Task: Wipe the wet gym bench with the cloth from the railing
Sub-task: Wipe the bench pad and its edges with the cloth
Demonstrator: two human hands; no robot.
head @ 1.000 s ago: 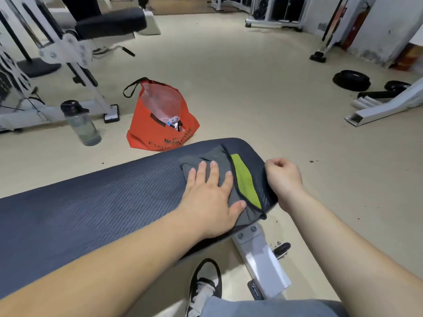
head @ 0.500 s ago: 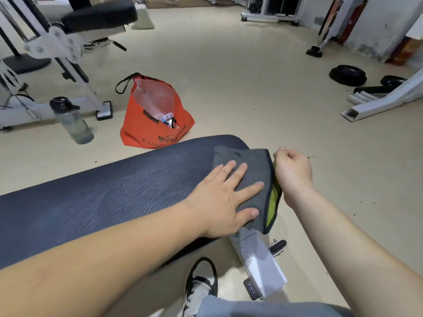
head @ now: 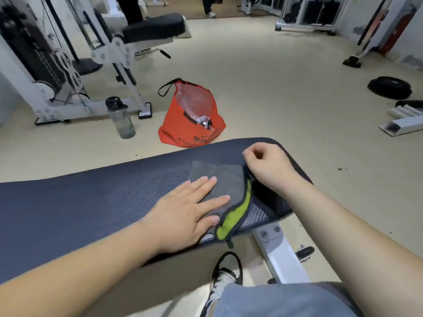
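A dark blue ribbed gym bench [head: 91, 202] stretches from the left edge to its rounded end at centre right. On that end lies a grey cloth [head: 219, 179] with a lime-green underside showing along its folded edge. My left hand [head: 183, 213] presses flat on the cloth's near left part, fingers straight. My right hand [head: 267, 168] hovers at the cloth's far right corner with curled fingers, and whether it pinches the cloth edge is hidden.
An orange bag [head: 190, 120] and a clear water bottle [head: 120, 117] stand on the floor beyond the bench. A white weight machine [head: 68, 65] fills the left. Weight plates [head: 389, 86] lie far right. My shoe [head: 225, 275] is under the bench.
The cloth has slid back leftward from the bench's end edge onto the pad, with my left hand on it. My right hand has come over the bench end.
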